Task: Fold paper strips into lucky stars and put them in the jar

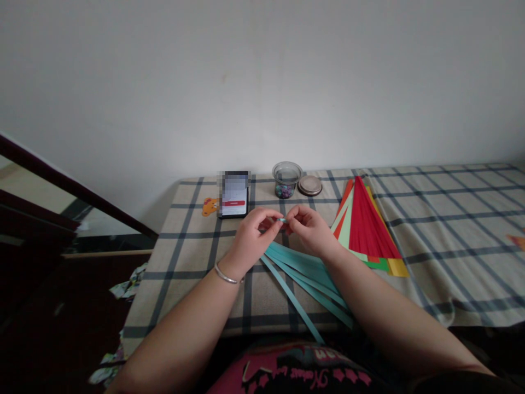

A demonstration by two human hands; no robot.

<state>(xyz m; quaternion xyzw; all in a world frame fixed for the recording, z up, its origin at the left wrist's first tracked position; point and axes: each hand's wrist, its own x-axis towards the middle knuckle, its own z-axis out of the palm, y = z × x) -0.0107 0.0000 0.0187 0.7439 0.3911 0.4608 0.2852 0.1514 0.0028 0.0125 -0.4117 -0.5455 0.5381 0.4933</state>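
Note:
My left hand (262, 225) and my right hand (305, 225) meet over the table, fingertips nearly touching. Pinched between them is a small light-blue folded paper strip (282, 220); its exact shape is too small to make out. Below my hands, a fan of loose light-blue paper strips (303, 268) lies on the cloth, one of them reaching toward the front edge. Past my hands stands a clear plastic cup (287, 174) with small blue and purple pieces (284, 191) at its bottom. A round lid (310, 184) lies beside the cup.
A phone (235, 205) leans upright at the back left, next to an orange bear-shaped piece (209, 207). Fanned red, orange, green and yellow paper strips (369, 230) lie to the right. The checked tablecloth (459, 219) covers the table against a white wall (262, 82).

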